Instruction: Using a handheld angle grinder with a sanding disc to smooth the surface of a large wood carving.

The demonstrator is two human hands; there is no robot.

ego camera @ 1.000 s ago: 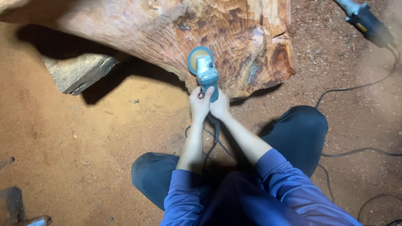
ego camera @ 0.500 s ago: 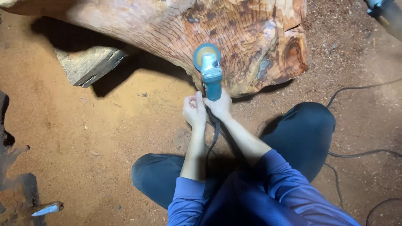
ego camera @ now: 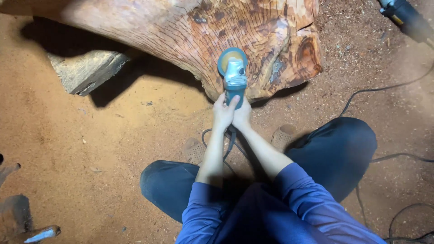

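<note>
A seated person's left hand (ego camera: 223,113) and right hand (ego camera: 242,115) both grip a teal angle grinder (ego camera: 233,77), its disc now further up the carved log (ego camera: 190,36) than a second ago, so sanding continues.

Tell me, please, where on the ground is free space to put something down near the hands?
The widest bare patch is the ground left of the left hand, below the wood block. It is crowded under the arms, where the cable loops between the knees. Both hands, the right hand too, grip the grinder against the log.
</note>
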